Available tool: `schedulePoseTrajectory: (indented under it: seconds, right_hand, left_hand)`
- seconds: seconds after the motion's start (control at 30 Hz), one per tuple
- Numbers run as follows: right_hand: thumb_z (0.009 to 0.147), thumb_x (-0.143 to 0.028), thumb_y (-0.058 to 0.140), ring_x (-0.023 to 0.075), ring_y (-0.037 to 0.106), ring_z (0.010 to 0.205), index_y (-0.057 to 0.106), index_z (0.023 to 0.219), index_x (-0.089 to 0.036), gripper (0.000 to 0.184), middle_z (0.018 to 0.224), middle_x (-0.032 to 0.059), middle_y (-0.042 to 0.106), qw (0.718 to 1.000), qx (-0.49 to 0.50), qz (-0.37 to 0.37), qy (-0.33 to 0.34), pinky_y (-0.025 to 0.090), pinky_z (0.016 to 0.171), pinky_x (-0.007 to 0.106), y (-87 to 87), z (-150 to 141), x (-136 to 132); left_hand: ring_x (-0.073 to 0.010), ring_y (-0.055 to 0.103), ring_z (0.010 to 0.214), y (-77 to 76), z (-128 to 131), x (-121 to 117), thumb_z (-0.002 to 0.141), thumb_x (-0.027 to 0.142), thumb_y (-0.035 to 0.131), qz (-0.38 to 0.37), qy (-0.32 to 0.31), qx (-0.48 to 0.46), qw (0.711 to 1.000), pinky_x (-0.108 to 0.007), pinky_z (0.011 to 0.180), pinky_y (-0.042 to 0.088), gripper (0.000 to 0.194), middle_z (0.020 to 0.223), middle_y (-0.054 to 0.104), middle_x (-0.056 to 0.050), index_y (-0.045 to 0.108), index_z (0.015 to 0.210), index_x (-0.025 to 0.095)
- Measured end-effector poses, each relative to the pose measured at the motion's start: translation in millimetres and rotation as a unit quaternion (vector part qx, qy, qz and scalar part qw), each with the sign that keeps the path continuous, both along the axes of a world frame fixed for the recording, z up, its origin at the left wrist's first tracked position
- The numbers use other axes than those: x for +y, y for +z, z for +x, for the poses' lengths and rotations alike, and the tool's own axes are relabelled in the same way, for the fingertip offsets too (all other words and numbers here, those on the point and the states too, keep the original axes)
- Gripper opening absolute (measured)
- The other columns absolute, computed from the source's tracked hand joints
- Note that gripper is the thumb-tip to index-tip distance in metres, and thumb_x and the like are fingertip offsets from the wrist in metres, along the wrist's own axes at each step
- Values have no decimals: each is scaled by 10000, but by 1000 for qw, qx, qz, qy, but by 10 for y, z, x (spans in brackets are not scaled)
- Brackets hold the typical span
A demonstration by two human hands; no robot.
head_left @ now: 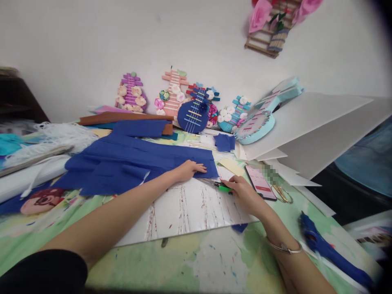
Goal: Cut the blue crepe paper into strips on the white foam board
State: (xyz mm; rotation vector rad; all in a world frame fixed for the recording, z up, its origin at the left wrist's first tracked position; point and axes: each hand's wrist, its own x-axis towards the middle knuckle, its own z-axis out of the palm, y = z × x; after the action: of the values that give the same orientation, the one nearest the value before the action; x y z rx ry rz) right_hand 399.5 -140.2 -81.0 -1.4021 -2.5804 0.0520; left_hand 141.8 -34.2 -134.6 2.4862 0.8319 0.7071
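A large sheet of dark blue fabric (153, 152) lies rumpled across the left and middle of the table. My left hand (188, 170) rests on its right end, palm down with the fingers stretched out. Beside that edge, my right hand (243, 195) grips a green craft knife (223, 187). The knife's tip is at the fabric's lower right edge; I cannot tell whether it touches. Under both is a white board (190, 214) marked with reddish-brown scored lines.
A phone (260, 182), gold-handled scissors (283, 194) and a blue glue gun (330, 249) lie to the right. Small blue scraps (224, 143) sit behind. Decorated lute-shaped crafts (192, 116) lean along the wall. White sheets (306, 126) stand at the right, white shredded strands (67, 136) at the left.
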Motion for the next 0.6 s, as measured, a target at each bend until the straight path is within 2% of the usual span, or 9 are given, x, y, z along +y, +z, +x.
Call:
schedulePoseTrajectory:
  seconds: [0.23, 0.6]
  right_hand:
    - [749, 38, 432, 244, 552, 939, 624, 1218, -150, 541, 966, 133, 602, 1000, 10, -4, -1, 454, 845, 354, -11, 32, 17]
    - [796, 22, 400, 267, 514, 985, 577, 1269, -149, 533, 1017, 149, 583, 1000, -5, -12, -6, 440, 847, 371, -59, -21, -1]
  left_hand:
    - [-166, 485, 1248, 9, -11, 3, 924, 111, 407, -15, -2, -9, 1000, -356, 1102, 317, 346, 1233, 606, -40, 672, 1119, 219]
    - [-171, 474, 1258, 31, -5, -30, 905, 53, 387, -19, 3, -8, 1000, -349, 1107, 308, 388, 1242, 598, -55, 672, 1123, 200]
